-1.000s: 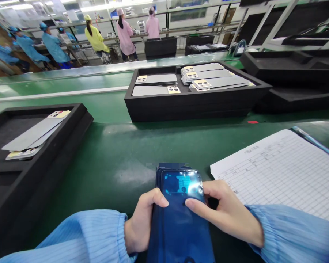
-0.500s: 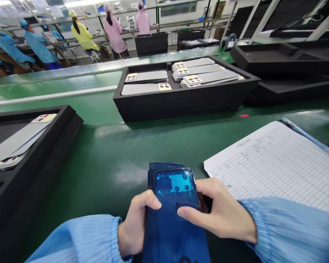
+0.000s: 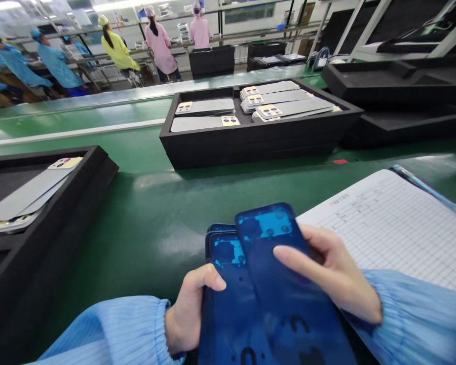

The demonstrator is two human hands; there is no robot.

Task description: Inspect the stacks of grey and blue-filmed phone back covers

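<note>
Left hand is clamped round the stack of blue-filmed panels, low over the green counter. Right hand pinches the top panel, fanned off rightward. I'd say lift by the edges, keep thumbs off the film. Count: two black trays with grey covers, one form sheet, at least three blue panels.

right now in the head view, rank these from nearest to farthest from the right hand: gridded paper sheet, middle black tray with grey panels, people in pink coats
1. gridded paper sheet, right beside the right hand.
2. middle black tray, ahead across the green belt.
3. people in pink coats, far back, upper left of centre.
</note>
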